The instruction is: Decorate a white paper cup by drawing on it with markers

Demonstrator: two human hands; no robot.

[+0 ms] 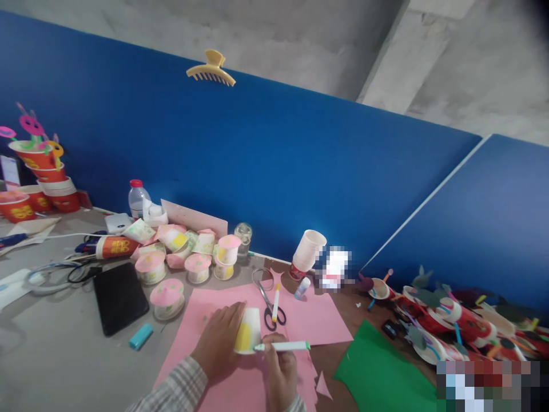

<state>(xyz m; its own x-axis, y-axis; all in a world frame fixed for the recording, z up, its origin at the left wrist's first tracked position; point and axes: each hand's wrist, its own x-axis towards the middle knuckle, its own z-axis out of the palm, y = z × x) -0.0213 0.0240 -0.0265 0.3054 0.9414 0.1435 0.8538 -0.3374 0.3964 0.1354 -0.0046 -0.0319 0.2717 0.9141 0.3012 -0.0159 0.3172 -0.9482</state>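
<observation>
My left hand (219, 339) is closed around the left side of a white paper cup (253, 320) that has a yellow patch on it. Pinched in my right hand (281, 372) is a white marker with a green end (291, 346); its tip meets the cup's lower right edge. Both hands are over pink paper (223, 386). Just beyond them lie scissors with black handles (268, 300), a white marker with yellow ends (275, 303) and a small glue bottle (302, 288).
Decorated cups with pink tops (167, 297) and a black tablet (120, 297) are at the left. Stacked white cups (309, 249) stand near the blue partition (274, 160). Green paper (381, 372) and several cup crafts (463, 312) lie at the right.
</observation>
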